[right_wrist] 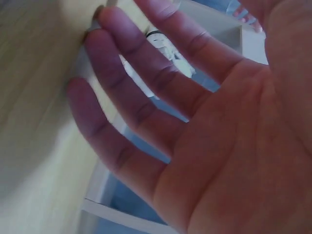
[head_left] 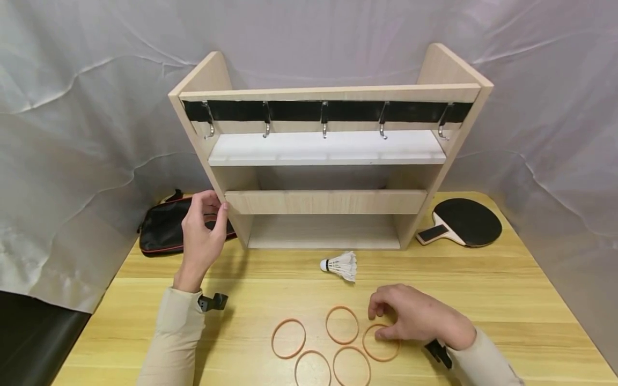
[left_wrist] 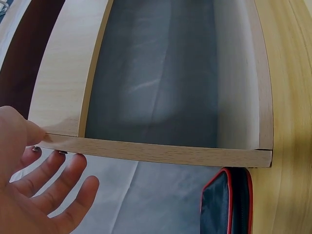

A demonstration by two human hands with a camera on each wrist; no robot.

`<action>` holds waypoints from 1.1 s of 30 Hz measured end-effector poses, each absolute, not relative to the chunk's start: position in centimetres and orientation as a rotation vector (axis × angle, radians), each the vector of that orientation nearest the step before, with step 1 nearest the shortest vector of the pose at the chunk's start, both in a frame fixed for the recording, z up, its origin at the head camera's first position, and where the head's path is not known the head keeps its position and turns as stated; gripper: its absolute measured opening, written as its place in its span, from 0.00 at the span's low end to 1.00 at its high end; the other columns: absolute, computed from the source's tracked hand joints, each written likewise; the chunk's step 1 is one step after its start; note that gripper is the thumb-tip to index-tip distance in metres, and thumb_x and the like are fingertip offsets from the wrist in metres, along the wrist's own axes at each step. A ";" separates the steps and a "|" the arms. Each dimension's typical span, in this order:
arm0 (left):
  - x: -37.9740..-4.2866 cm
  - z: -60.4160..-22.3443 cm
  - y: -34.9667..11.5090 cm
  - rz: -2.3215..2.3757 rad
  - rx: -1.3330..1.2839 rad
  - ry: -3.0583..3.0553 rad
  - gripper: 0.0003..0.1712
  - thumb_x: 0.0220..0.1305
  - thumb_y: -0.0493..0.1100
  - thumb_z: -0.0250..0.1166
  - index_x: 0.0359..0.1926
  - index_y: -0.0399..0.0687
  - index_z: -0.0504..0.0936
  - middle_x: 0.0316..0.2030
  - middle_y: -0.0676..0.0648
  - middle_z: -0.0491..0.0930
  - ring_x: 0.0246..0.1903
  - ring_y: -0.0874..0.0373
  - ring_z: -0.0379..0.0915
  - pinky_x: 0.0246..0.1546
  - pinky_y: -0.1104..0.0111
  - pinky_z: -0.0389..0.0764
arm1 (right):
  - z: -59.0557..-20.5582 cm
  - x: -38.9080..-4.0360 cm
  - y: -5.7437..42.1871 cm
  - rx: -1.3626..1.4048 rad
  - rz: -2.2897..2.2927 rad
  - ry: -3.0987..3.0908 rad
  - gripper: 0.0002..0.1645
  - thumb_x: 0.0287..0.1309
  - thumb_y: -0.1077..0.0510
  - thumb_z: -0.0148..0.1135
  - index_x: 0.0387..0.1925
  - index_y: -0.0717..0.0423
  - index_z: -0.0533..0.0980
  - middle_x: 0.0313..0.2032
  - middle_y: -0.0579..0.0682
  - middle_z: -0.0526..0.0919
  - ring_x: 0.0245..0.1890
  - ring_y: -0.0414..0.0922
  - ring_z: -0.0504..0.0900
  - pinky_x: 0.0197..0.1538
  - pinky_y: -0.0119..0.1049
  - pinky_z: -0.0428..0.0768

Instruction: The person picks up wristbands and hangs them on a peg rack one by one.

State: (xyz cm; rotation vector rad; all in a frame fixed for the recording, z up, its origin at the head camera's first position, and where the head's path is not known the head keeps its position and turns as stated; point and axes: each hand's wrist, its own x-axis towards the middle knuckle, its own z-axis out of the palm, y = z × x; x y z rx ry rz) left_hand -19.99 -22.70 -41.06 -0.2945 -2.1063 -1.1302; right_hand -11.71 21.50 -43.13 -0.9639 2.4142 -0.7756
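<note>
A pale wooden rack (head_left: 325, 202) with several metal hooks (head_left: 324, 126) on a black strip stands on the table. My left hand (head_left: 203, 230) pinches the rack's left side panel; in the left wrist view the thumb lies on the panel's front edge (left_wrist: 161, 150), with fingers behind it. Low over the table, my right hand (head_left: 415, 316) has loosely bent fingers (right_wrist: 141, 107) and nothing visible in its grasp. Its thumb overlaps the nearest orange ring (head_left: 381, 360); whether they touch, I cannot tell. Several more orange rings (head_left: 341, 306) lie to its left. A shuttlecock (head_left: 343, 266) lies in front of the rack.
A black case with red piping (head_left: 161, 228) lies left of the rack, partly behind my left hand. At the rack's right is a black table tennis bat (head_left: 465, 222). Grey cloth (head_left: 318, 43) hangs behind and along both sides of the wooden table (head_left: 521, 300).
</note>
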 end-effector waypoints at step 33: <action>-20.3 -41.4 -22.6 -1.090 -0.293 -2.097 0.17 0.78 0.33 0.65 0.60 0.27 0.76 0.47 0.32 0.82 0.44 0.74 0.74 0.48 0.84 0.77 | -45.3 -14.1 23.9 -0.985 -1.174 2.192 0.03 0.71 0.61 0.72 0.39 0.49 0.85 0.32 0.43 0.86 0.32 0.31 0.80 0.36 0.30 0.84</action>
